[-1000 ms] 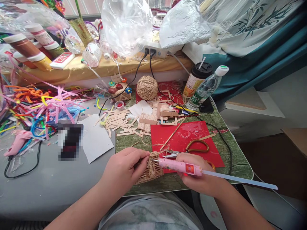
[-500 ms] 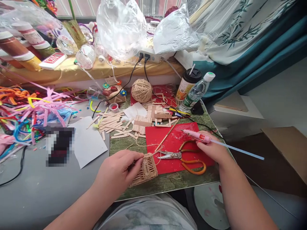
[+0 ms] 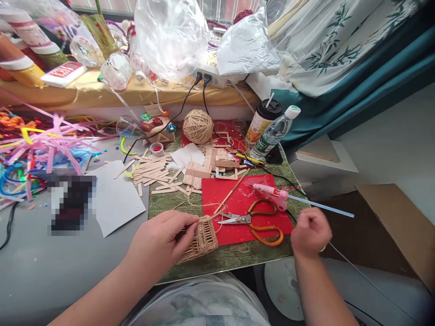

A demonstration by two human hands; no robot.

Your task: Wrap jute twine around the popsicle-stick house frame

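My left hand pinches the upper edge of a small twine-wrapped piece, which looks like a little woven basket; the fingers cover its left part. A loose strand of twine runs from its top toward a ball of twine. My right hand is closed in a fist at the table's right edge, with nothing visible in it. Just beyond it a pink glue gun with a long clear glue stick rests on a red sheet. Orange-handled scissors lie slightly open between the hands.
Loose craft sticks are heaped behind my left hand. A white paper lies to the left, near tangled pipe cleaners. A water bottle and a lidded cup stand at the back right. A black cable crosses the table.
My right hand has let go of the glue gun and drawn back toward me, closing into a fist. The left hand keeps its hold on the twine piece. The view has shifted slightly.
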